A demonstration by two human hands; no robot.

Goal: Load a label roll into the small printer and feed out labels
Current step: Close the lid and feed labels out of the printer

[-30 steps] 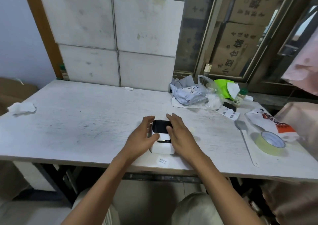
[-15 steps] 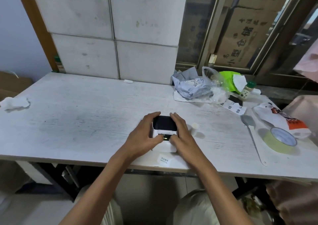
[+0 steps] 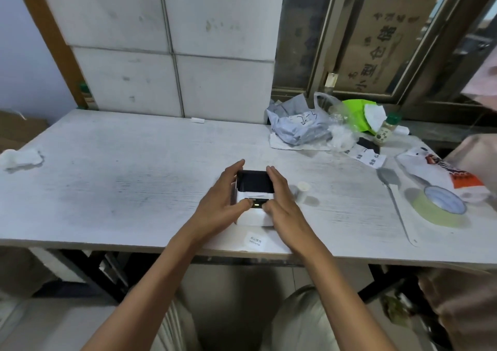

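Head view, landmark: we take the small printer point(image 3: 254, 198) as our reference; it sits on the white table point(image 3: 129, 178), close to the near edge and roughly central.

Printer: white body with a dark lid on its far half; a small lit strip shows on the top face, nearer us than the lid. We cannot tell whether the lid is fully latched.

Left hand point(image 3: 219, 203): cupped against the printer's left side, fingers reaching toward the far corner, thumb resting at the lit strip. It grips the printer loosely rather than clenching it.

Right hand point(image 3: 282, 203): mirrored on the printer's right side, fingers flat along the lid edge, thumb meeting the strip from the right. It too has hold of the printer.

Label roll point(image 3: 302, 189): a small white roll, we judge, lying just right of the printer, beside the right hand and apart from it.

Printed label point(image 3: 255, 241): one slip on the table just nearer us than the printer.

Key relation: the roll lies to the printer's right, so we judge the right hand nearer for fetching it.

Green tape roll point(image 3: 438, 205): well to the printer's right.
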